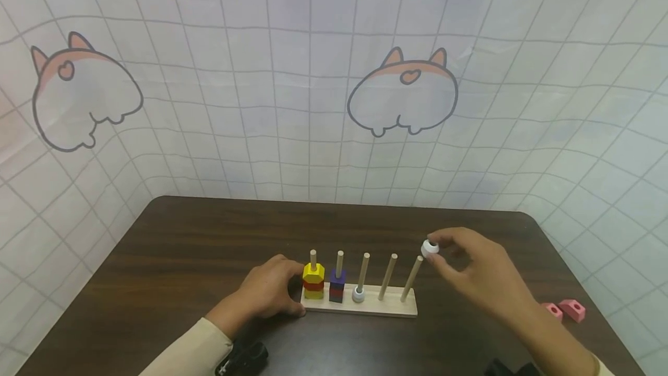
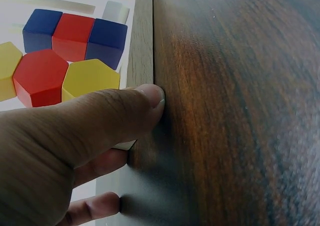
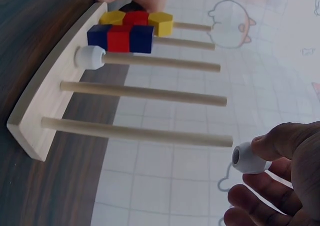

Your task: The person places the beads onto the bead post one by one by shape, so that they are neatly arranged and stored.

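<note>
A wooden peg board point(image 1: 388, 307) with several upright pegs lies on the dark table. My left hand point(image 1: 268, 288) grips its left end, thumb point(image 2: 145, 98) along the front edge. The leftmost peg carries yellow and red hexagonal blocks point(image 1: 313, 273); beside it stand blue and red cubes point(image 3: 120, 38). At the foot of the middle peg sits a white bead point(image 3: 90, 57). Between thumb and fingers my right hand point(image 1: 477, 271) pinches another white bead point(image 3: 249, 158), held near the tip of the rightmost peg point(image 3: 140, 132), its hole facing that peg. Two right-hand pegs are bare.
Two pink blocks with holes point(image 1: 573, 310) lie on the table at the right, partly behind the right forearm. A black object point(image 1: 250, 357) is by the left wrist. White gridded cloth point(image 1: 313, 149) hangs behind the table point(image 1: 209, 231).
</note>
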Demonstrator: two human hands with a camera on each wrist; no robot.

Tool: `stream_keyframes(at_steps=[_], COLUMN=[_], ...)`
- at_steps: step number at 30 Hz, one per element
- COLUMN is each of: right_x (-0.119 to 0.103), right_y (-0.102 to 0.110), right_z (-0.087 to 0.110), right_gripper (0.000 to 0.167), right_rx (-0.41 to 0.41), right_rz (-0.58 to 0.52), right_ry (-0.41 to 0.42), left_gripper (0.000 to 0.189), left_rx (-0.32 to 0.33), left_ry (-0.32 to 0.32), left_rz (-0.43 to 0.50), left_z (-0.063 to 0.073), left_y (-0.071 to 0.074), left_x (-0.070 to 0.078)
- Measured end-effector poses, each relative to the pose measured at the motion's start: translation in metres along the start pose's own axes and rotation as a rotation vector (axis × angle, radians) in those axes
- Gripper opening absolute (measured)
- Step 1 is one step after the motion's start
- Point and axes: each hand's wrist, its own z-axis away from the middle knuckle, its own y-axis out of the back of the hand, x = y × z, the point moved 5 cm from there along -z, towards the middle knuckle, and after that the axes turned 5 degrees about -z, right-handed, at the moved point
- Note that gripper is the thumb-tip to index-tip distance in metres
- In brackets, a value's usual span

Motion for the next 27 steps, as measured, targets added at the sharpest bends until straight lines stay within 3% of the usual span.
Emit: stream_keyframes(at_steps=[9,27], right_x=[-0.007,-0.019], right_y=[-0.010,-0.025], right_z=[-0.001,-0.010], right_gripper=[0.033,0.032], right_rx=[-0.015,-0.024], right_rz=[-0.026,-0.094], right_ry=[0.052,0.033], left_gripper=[0.062,0.065], left_rx=[-0.001,0.009], left_ry=[0.002,-0.004], left_rz=[0.007,0.003], left_z=[0.002,0.000], left_y=[-0.003,-0.002], left_x=[-0.001,-0.001])
